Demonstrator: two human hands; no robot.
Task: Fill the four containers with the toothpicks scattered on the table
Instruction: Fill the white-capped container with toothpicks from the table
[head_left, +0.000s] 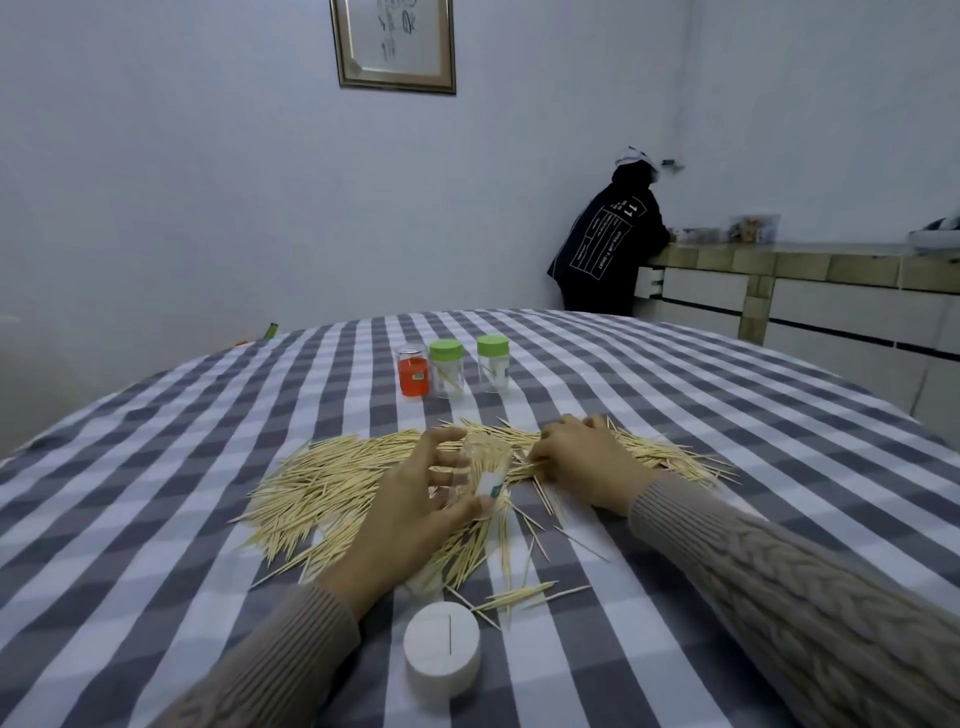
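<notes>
Head view: clear container (485, 470) tilted, gripped in left hand (415, 514), partly filled. Right hand (582, 462) curled over toothpicks (332, 488), seemingly gathering some. Large heap remaining mid-table. White lid (441, 657) off, near edge. Three containers (449, 366) standing far, two green-capped, mostly unfilled. Task judged early.

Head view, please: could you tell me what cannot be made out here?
- How full the clear container is: the left hand covers its base.
- What the right hand's fingertips pinch: they are buried in the toothpicks.
- Contents of the three far jars: too small.
</notes>
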